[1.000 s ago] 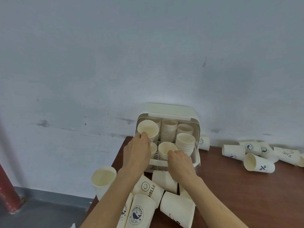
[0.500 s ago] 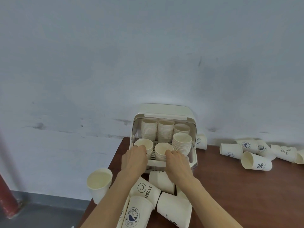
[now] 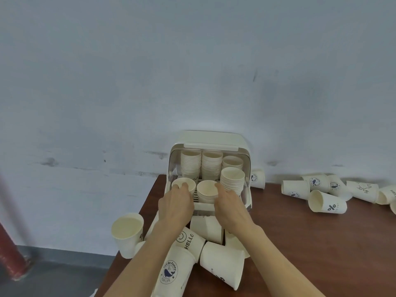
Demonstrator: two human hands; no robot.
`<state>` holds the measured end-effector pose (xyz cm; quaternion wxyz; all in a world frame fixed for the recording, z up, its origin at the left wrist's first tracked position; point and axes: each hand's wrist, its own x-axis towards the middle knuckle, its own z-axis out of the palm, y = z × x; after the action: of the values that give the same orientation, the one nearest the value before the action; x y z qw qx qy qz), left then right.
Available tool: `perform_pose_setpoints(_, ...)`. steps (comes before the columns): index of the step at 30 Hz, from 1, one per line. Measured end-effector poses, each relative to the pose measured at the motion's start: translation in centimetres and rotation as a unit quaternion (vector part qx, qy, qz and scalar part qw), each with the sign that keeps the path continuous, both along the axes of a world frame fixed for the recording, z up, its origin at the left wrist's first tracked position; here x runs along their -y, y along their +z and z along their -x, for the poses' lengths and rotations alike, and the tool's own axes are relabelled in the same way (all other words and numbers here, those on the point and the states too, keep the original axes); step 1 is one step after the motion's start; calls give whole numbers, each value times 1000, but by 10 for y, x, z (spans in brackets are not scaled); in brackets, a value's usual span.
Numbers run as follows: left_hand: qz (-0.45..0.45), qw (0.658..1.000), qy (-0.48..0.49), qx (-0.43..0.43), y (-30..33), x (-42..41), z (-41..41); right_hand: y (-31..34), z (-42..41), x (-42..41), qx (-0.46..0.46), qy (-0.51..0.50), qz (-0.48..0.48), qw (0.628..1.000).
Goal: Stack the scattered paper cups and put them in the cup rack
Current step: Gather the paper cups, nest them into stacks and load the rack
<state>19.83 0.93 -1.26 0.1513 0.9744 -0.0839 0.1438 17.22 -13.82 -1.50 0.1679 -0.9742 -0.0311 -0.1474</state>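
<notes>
Paper cups are being seated in the rack (image 3: 211, 139): the front-left stack (image 3: 183, 185) is gripped by the left hand (image 3: 175, 205), the middle stack (image 3: 207, 190) by the right hand (image 3: 230, 207); loose cups (image 3: 222, 265) must be gathered next.

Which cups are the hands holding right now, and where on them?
The left hand grips the front-left cup stack at its rim. The right hand touches the front-middle stack at its rim; a full grip cannot be told.

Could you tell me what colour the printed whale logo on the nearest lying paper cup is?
Dark blue on a cream cup, clearest in the head view.
</notes>
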Motion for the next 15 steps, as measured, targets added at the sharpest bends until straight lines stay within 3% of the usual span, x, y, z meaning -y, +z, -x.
perform_pose_setpoints(8,129,989,-38,59,11,40,37,10,35,46,75,-47,-103,991)
perform_pose_setpoints(15,226,966,-97,81,16,100,58,19,52,88,139,-91,-111,980)
